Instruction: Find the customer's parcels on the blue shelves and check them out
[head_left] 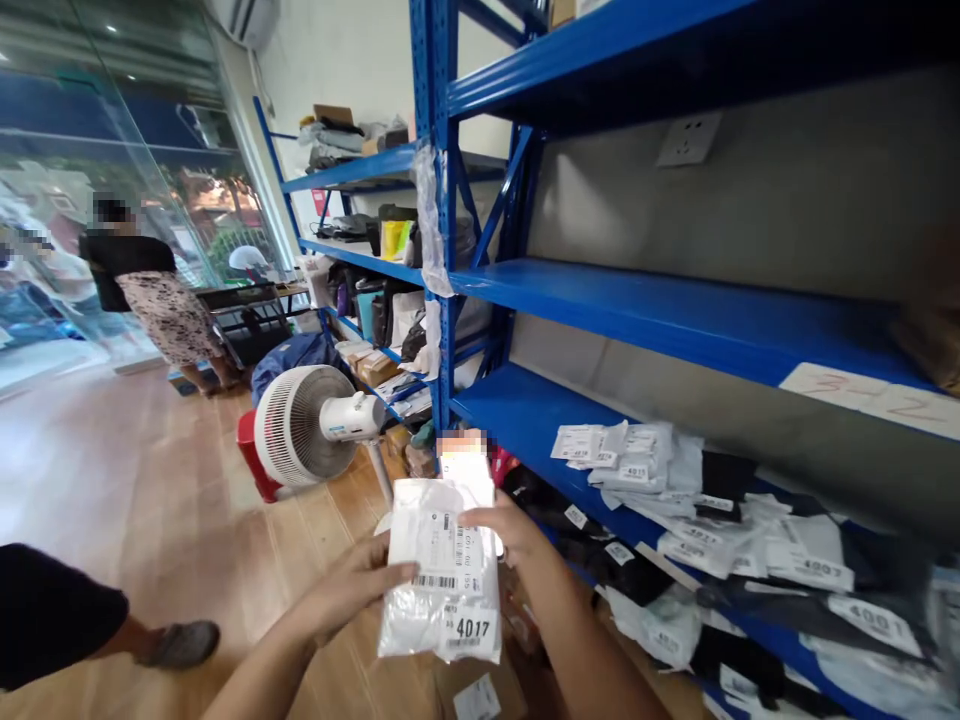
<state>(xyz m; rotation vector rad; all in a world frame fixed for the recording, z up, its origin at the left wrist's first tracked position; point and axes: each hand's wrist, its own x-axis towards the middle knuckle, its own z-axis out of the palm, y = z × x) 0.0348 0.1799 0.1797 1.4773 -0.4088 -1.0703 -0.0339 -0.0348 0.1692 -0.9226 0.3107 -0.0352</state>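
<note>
A white plastic mailing bag labelled 4017, with printed barcodes, is held upright in front of me. My left hand grips its left edge, thumb across the front. At the upper right edge, the thumb of my right hand lies over the front, the other fingers mostly hidden behind. A bright white, phone-like slab rises behind the bag's top at my right hand; its kind is unclear. To the right, similar numbered mailing bags lie on a low blue shelf.
A blue shelving rack stands close on the right. A white fan stands on the wooden floor ahead left. A person stands by the glass front; another person's leg and shoe show at lower left. A cardboard box sits below my hands.
</note>
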